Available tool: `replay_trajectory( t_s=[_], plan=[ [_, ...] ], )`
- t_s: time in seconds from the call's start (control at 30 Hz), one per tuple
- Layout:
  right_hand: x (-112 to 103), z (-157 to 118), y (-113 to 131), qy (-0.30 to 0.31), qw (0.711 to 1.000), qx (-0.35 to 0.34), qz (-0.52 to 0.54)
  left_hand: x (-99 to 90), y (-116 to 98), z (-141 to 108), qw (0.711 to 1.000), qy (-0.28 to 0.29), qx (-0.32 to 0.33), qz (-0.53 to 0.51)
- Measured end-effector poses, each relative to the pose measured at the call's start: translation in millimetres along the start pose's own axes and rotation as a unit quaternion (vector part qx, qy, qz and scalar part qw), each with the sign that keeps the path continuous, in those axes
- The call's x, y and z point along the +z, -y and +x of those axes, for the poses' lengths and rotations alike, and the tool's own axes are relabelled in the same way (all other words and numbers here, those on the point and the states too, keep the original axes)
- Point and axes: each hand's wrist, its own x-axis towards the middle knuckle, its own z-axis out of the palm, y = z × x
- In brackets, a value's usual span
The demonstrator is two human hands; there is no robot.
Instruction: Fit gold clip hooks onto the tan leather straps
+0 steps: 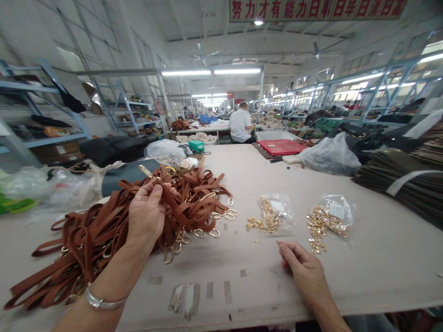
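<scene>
My left hand [148,214] is closed on a brown strap [169,197] with a gold clasp [145,171] at its end. Around and beneath it spreads a tangled heap of brown straps [114,221], several with gold oval rings [214,233] along the heap's right side. Low over the table, my right hand [302,265] has its thumb and forefinger pinched together; anything between the tips is too small to make out. Just beyond it lie loose gold hardware pieces [254,224] spilling from a clear bag [282,207]. A second bag [341,210] of gold pieces [316,226] lies to the right.
On the table [235,184] at the right are a stack of dark panels [398,180], a clear plastic bag [334,154] and a red folder-like item [280,147]. Plastic bags [58,189] line the left. A person in white [240,124] sits beyond the far edge.
</scene>
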Motion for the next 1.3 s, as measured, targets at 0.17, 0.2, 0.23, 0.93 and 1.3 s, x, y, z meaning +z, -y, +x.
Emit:
replay_trajectory(
  t_s=[0.17,0.2,0.23,0.93,1.3],
  plan=[
    [3,-3,2,0.008,0.999,0.035,0.001,20.9,-11,15,0.998,0.022,0.058,-0.015],
    [4,-4,3,0.005,0.999,0.044,0.003,26.1,-11,17,0.997,0.036,0.066,-0.009],
    [5,-4,3,0.002,0.999,0.052,0.005,30.8,-11,18,0.996,0.054,0.064,0.001],
    [9,5,-8,0.038,0.994,0.099,-0.011,-1.6,-8,53,0.991,-0.043,-0.124,-0.013],
    [135,-26,80,0.21,0.958,-0.165,0.108,5.5,-16,42,0.976,-0.071,-0.183,-0.089]
  ],
)
